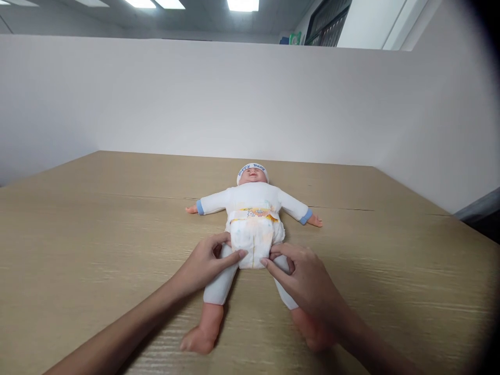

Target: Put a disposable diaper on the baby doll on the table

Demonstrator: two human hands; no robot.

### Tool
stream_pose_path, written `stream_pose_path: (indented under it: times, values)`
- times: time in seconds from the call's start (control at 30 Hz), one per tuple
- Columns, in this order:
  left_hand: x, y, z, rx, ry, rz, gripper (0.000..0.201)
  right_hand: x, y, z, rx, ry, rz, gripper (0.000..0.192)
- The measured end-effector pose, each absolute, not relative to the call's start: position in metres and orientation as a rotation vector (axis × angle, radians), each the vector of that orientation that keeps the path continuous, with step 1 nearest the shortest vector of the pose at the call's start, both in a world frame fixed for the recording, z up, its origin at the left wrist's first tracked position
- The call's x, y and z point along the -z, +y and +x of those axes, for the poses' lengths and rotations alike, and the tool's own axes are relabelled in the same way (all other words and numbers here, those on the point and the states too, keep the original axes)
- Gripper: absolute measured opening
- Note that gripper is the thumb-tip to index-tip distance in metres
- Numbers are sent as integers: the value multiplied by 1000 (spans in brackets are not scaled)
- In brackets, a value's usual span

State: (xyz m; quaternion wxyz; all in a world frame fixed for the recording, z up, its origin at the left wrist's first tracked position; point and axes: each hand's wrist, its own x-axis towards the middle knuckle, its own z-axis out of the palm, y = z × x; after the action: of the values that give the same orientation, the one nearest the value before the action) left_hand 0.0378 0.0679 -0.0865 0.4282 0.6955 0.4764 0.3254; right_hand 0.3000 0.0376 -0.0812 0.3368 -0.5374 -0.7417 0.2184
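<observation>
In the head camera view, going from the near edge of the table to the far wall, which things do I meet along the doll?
Doll's bare foot → left hand and right hand at the thighs → diaper → white shirt → doll's cap → white partition wall.

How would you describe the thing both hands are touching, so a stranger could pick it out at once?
Start at the wide wooden table before the white partition wall. Near its middle a baby doll in a white suit lies on its back, arms spread. The left hand and right hand pinch the lower edge of its diaper, white and puffy, with a colourful printed waistband.
</observation>
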Motion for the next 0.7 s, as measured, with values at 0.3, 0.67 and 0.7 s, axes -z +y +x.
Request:
stream_pose_path:
  times: [0.3,0.67,0.7]
  values:
    - [81,75,41,-827,944,1194,51,92,44,296,-782,-1663,-1328,31]
    - [94,84,41,-1009,1023,1254,49,96,56,304,-484,-1771,-1281,30]
    - [93,83,42,-1019,1029,1261,50,95,57,305,-485,-1792,-1272,29]
